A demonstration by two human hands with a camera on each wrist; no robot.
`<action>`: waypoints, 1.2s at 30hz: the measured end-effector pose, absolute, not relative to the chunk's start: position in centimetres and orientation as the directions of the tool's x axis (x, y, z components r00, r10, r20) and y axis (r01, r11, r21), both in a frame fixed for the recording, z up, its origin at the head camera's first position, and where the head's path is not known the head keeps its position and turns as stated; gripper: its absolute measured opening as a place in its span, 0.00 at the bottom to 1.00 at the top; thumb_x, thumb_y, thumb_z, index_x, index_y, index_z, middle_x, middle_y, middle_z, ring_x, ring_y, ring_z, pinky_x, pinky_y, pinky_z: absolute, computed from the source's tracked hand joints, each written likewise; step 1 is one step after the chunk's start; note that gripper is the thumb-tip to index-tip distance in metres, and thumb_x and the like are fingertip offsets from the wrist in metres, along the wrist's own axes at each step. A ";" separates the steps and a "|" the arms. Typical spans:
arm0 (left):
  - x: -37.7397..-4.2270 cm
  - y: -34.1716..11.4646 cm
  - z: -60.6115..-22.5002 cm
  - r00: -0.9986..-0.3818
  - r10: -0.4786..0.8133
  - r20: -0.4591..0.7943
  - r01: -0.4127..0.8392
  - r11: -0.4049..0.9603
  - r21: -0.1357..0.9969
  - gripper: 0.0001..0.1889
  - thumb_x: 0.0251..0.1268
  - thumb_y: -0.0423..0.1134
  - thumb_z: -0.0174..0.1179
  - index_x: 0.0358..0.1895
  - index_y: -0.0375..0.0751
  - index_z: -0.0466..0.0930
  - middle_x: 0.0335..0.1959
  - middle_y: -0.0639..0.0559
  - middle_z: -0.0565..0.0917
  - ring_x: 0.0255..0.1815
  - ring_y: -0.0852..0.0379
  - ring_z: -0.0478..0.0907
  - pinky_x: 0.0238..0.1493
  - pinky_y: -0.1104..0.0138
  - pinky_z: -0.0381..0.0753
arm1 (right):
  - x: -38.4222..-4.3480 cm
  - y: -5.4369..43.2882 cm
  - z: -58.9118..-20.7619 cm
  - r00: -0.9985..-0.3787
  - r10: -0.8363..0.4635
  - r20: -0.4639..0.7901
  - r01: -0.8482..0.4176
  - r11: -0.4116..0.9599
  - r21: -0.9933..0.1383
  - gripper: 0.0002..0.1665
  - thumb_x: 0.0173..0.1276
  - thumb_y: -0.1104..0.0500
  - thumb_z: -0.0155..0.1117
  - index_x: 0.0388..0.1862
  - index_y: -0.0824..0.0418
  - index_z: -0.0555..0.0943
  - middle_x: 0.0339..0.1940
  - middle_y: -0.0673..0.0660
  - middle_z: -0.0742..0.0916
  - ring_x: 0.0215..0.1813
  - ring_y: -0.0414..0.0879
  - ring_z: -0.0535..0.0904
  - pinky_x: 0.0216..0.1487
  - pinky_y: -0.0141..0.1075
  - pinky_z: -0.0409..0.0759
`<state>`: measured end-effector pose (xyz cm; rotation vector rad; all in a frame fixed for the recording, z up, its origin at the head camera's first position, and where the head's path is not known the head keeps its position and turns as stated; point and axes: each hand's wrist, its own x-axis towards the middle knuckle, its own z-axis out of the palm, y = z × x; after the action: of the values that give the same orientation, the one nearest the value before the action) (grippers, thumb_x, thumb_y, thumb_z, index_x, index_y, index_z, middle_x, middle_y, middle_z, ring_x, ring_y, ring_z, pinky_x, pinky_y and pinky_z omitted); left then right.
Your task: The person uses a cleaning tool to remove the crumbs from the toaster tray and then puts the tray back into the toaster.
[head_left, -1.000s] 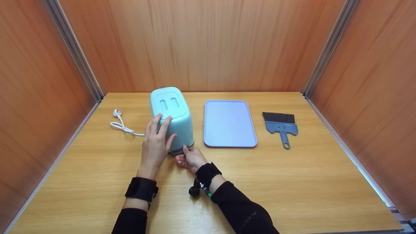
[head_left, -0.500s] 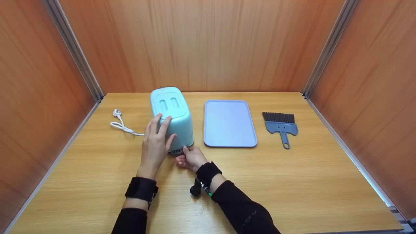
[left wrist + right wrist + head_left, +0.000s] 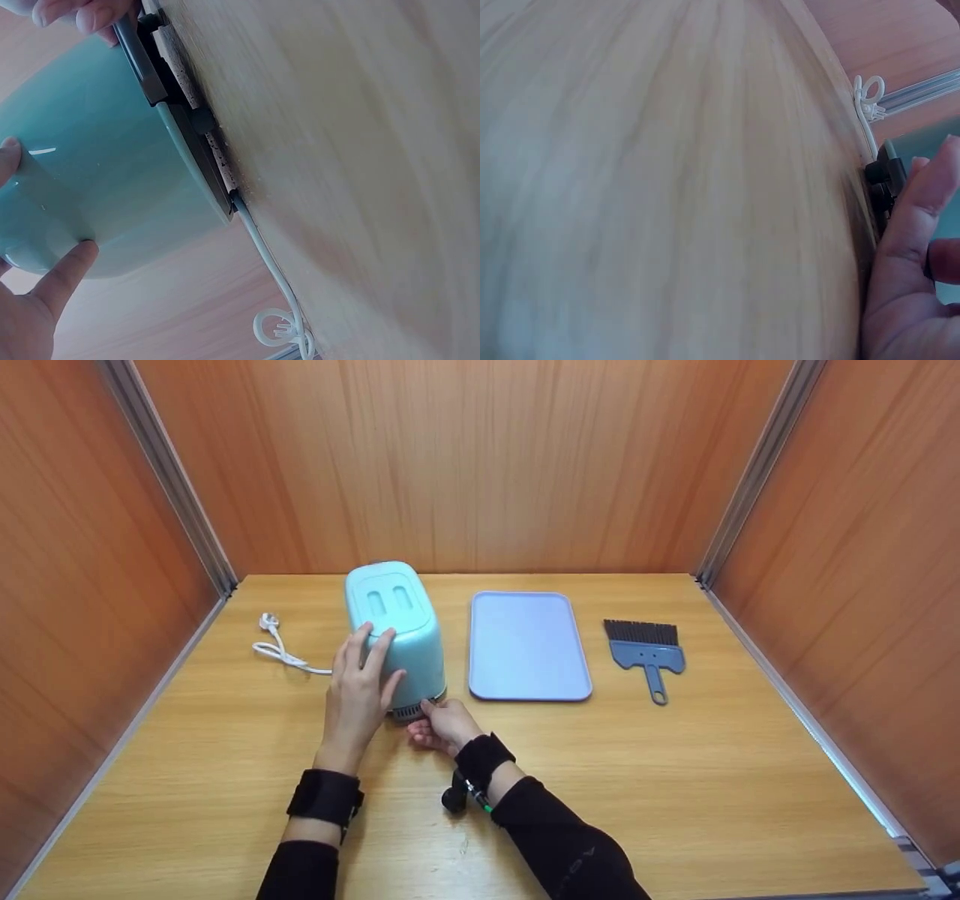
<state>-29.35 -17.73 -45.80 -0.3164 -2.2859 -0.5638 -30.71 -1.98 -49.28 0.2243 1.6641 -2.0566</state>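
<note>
Closest in, two black sleeves (image 3: pixel 566 840) came up from the near side of the toaster, each ending at a black wristband (image 3: pixel 324 796). And there was the right hand (image 3: pixel 448 726), low at the toaster's near end, thumb above and fingers curled beneath, pinching the dark slatted piece (image 3: pixel 407 712) at its base! The left hand (image 3: pixel 354 686), meanwhile, lay against the toaster's near face, fingers spread wide and fairly straight, two tips reaching its top edge. Here was the pale teal toaster (image 3: pixel 418 660) itself, upright on the wooden tabletop (image 3: pixel 675 795), two oblong recesses marking its top. Well off to its right lay the blue-grey brush (image 3: pixel 646 652), bristles pointing away, and between the two, just beside the toaster, the lilac tray (image 3: pixel 525 645) lay flat. Left of the toaster ran its white cord (image 3: pixel 289 658), looping back to the plug (image 3: pixel 269 621); behind everything, beyond the toaster, rose the wood-grained wall (image 3: pixel 480 465).
</note>
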 end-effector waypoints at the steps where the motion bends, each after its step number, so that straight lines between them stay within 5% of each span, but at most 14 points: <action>1: -29.4 -17.7 -45.8 -0.691 0.056 0.721 0.385 0.872 0.301 0.33 0.70 0.43 0.74 0.77 0.49 0.74 0.78 0.37 0.70 0.75 0.29 0.71 0.68 0.36 0.80 | -30.7 -1.9 -49.3 -0.870 -0.262 -0.418 0.463 -0.146 -0.874 0.16 0.89 0.58 0.49 0.48 0.70 0.77 0.18 0.53 0.85 0.20 0.37 0.81 0.26 0.26 0.83; 30: -29.2 -17.8 -45.7 -0.737 0.052 0.674 0.376 0.860 0.344 0.33 0.74 0.43 0.70 0.79 0.51 0.71 0.81 0.38 0.67 0.78 0.31 0.68 0.72 0.37 0.77 | -29.8 -0.7 -49.6 -0.857 -0.304 -0.415 0.480 -0.181 -0.858 0.13 0.88 0.62 0.50 0.46 0.69 0.79 0.25 0.56 0.87 0.26 0.40 0.85 0.34 0.28 0.87; 36: -29.3 -17.7 -45.7 -0.745 0.049 0.666 0.370 0.860 0.351 0.33 0.74 0.43 0.70 0.79 0.51 0.71 0.81 0.39 0.66 0.79 0.31 0.67 0.73 0.37 0.77 | -29.4 -0.4 -49.6 -0.859 -0.315 -0.403 0.474 -0.194 -0.859 0.15 0.88 0.62 0.50 0.53 0.74 0.79 0.25 0.56 0.88 0.27 0.40 0.86 0.36 0.29 0.88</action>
<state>-29.29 -17.74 -45.72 -0.3017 -2.3531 -0.6192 -29.40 -0.37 -49.64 0.1856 1.5761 -2.0884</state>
